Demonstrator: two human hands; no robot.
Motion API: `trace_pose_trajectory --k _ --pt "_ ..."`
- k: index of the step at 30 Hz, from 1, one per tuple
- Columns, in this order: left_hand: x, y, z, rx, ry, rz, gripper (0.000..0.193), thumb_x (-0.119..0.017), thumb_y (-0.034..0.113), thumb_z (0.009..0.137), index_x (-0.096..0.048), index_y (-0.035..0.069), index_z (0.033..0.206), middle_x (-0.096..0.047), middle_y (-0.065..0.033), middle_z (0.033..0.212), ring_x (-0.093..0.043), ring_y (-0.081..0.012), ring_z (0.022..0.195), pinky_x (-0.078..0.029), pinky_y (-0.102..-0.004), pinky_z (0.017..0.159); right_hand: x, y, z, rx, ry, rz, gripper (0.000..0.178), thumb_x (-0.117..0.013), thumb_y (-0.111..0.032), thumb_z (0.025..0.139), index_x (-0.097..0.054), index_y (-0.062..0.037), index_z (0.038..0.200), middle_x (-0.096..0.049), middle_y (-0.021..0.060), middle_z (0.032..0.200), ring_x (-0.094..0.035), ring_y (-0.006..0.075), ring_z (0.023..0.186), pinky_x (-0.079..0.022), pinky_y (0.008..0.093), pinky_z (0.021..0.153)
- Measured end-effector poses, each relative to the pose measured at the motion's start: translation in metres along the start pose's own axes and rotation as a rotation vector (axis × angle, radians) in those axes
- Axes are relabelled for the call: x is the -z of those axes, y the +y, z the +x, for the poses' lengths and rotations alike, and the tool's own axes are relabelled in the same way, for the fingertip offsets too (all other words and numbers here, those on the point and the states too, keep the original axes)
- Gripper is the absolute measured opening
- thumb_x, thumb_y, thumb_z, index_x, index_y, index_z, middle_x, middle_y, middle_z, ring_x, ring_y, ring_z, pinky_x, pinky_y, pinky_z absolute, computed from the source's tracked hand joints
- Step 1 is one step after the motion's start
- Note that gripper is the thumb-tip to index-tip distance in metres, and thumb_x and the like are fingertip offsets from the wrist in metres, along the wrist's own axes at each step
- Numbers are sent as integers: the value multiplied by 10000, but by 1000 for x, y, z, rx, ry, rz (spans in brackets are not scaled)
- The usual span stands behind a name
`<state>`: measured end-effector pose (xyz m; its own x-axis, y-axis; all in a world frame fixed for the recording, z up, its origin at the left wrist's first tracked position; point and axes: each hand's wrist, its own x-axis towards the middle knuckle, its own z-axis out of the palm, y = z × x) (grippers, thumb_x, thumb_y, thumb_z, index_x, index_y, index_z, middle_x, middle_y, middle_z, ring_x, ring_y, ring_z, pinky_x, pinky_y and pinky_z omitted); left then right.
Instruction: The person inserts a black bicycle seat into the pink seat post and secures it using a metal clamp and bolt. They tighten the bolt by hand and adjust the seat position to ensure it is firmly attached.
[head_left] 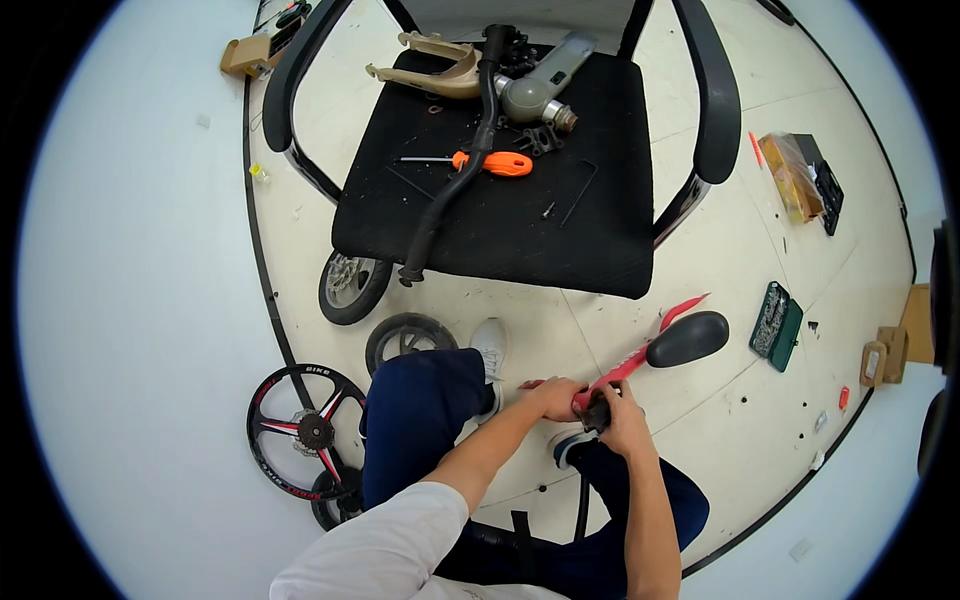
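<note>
Low between my knees is a red child's bike frame (622, 368) with a black saddle (688, 339) on it. My left hand (556, 399) is closed round the near end of the frame, its fingertips partly hidden. Gripped in my right hand (626, 424), a dark part (597, 412) sits against that same end; its exact kind is hard to make out. Ahead, the black chair seat (600, 220) bears a black handlebar (459, 182), an orange-handled screwdriver (508, 164), a beige fork (455, 76), a grey-green tube part (535, 95) and a hex key (583, 190).
Left of my legs lie a black-and-red spoked wheel (262, 452) and smaller wheels (378, 292). A green case of small parts (775, 325) rests open on the floor at right, a box (790, 178) beyond it. Chair armrests (715, 90) rise on both sides of the seat.
</note>
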<state>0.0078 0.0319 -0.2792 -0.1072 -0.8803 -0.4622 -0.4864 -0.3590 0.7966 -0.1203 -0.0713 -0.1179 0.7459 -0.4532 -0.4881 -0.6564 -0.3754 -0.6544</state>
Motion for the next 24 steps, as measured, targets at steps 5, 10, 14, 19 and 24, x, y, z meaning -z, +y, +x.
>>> trace_pose_trajectory --k 5,10,14,19,24 --pt "-1 6 -9 88 96 97 522 -754 334 685 -588 63 1099 -675 -201 1049 -636 -404 1017 -505 -488 854 4 -9 -4 -69 22 -4 725 -687 102 652 -511 -105 1324 -490 212 1309 -562 441 1143 -512 467 921" --pt "19 21 -24 124 109 227 494 -753 328 708 -585 53 1083 -654 -176 1121 -621 -364 1077 -504 -481 865 16 1 -20 -57 141 -107 775 -718 80 640 -489 -115 1354 -505 193 1321 -595 391 1111 -521 425 925" --pt "68 32 -38 203 117 320 467 -741 292 749 -596 36 1113 -649 -170 1115 -616 -358 1061 -495 -479 894 27 1 -35 -17 173 -70 723 -730 60 657 -512 -99 1327 -552 170 1250 -623 331 1037 -536 399 859" --pt "192 105 -108 -85 791 205 284 -713 187 788 -660 33 1021 -659 -158 1039 -612 -346 1040 -489 -447 911 41 -4 -61 -22 352 91 532 -680 58 747 -566 -50 1255 -633 146 1123 -666 258 929 -547 366 760" --pt "284 90 -164 5 1274 480 281 -729 205 749 -644 54 970 -623 -145 985 -588 -345 971 -485 -459 853 35 18 -82 -25 616 270 350 -631 7 823 -603 6 1172 -681 142 1092 -682 227 921 -556 332 754"
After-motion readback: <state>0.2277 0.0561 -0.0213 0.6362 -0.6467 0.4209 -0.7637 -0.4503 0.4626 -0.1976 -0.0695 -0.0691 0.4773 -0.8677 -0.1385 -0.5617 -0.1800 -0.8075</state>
